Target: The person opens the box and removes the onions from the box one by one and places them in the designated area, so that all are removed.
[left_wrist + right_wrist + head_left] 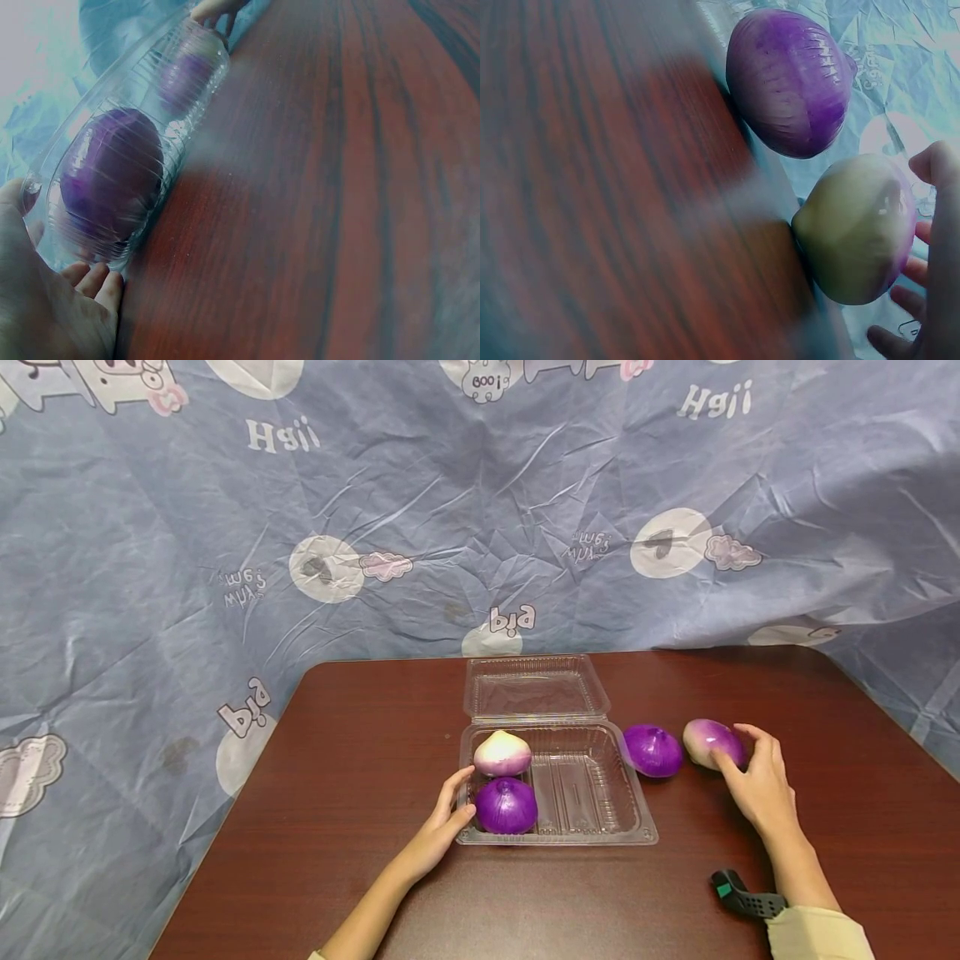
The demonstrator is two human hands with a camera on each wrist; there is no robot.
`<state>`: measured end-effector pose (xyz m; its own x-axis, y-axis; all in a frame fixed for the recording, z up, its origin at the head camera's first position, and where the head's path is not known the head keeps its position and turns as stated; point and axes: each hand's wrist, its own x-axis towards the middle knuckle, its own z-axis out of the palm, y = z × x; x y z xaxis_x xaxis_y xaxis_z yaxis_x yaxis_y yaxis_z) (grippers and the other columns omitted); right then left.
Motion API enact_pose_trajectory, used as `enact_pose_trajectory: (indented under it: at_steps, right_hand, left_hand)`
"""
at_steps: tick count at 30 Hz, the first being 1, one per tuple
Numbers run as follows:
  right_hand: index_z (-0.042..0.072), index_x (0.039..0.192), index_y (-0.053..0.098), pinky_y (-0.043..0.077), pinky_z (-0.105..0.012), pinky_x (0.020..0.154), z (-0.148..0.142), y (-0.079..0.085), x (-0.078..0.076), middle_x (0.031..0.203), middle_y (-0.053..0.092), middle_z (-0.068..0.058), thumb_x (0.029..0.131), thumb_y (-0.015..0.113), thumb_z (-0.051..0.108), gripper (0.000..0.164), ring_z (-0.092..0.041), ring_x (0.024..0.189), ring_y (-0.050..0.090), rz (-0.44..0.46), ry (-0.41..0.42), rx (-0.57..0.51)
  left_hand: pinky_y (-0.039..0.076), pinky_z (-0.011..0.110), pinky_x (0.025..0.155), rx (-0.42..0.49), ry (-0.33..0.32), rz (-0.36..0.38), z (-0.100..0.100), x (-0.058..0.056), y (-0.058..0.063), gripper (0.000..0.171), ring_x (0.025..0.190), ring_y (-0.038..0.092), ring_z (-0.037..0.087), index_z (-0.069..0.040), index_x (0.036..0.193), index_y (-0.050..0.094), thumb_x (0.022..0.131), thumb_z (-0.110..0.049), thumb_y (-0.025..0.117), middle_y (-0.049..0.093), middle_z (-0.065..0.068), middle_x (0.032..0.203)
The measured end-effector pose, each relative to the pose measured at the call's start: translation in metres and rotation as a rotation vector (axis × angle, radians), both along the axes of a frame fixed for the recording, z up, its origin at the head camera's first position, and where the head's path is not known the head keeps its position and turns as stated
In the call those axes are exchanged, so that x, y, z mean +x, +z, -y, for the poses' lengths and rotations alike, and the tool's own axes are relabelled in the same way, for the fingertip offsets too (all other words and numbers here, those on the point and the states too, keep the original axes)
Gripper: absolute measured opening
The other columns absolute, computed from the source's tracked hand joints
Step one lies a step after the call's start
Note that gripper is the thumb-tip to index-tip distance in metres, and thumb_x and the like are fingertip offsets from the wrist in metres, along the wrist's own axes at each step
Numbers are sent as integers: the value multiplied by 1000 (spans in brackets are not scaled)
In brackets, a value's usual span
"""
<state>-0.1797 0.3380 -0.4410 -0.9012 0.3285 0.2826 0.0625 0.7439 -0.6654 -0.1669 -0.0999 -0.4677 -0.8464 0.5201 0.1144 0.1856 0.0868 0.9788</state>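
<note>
Cream sleeve (pixel 821 933) fabric bunches at my right wrist, beside a dark perforated strap (pixel 750 900). My left hand (pixel 437 833) rests, fingers loosely spread, against the left side of the clear ribbed box (pixel 592 838); such thin plastic probably slides, so light pressure should steady it. Along that side sit a glossy purple onion (pixel 507 807) and, behind it, a white-topped onion (pixel 502 755). Well rightward, my right hand (pixel 761 785) spreads round a smooth pale-and-violet onion (pixel 708 743) on the wood-grained table (pixel 375 735); whether my fingers press it, I cannot tell. It may roll, so I'd best oppose thumb and fingers across its widest part. Between it and the box sits another purple onion (pixel 653 752). Beyond lie the folded-back lid (pixel 534 693) and creased blue cloth (pixel 450 527).
</note>
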Motion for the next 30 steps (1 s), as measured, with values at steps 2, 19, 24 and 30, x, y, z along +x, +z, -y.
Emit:
enact_pose_trajectory:
  at_steps: [2, 19, 24, 30]
  right_hand:
    - [9, 130, 40, 28, -66, 79, 1, 3, 0, 139, 33, -20, 89, 51, 31, 48, -44, 125, 31, -27, 1, 24]
    - [9, 114, 55, 28, -62, 89, 47, 49, 7, 131, 47, -13, 89, 53, 22, 29, -36, 124, 38, -168, 147, 30]
    - [9, 117, 54, 30, -61, 89, 65, 59, 10, 131, 45, -12, 90, 54, 22, 30, -35, 124, 37, -177, 224, 9]
    - [8, 119, 53, 35, -41, 96, 84, 65, 14, 127, 47, -12, 88, 57, 18, 32, -32, 118, 42, -208, 305, 63]
  left_hand:
    - [9, 59, 109, -1, -4, 0, 0, 0, 0, 52, 141, -4, 30, -24, 143, 10, 98, -21, 35, 3, 11, 151]
    - [9, 58, 110, 8, 9, 7, 0, 0, 1, 52, 141, -2, 28, -24, 143, 11, 97, -20, 36, 5, 10, 151]
    - [7, 60, 109, 9, 5, 8, -1, 0, 1, 52, 141, -3, 29, -24, 143, 11, 97, -20, 36, 4, 11, 151]
    - [8, 59, 109, 13, 7, 9, -1, 0, 1, 52, 141, -3, 29, -23, 143, 11, 98, -20, 36, 5, 11, 151]
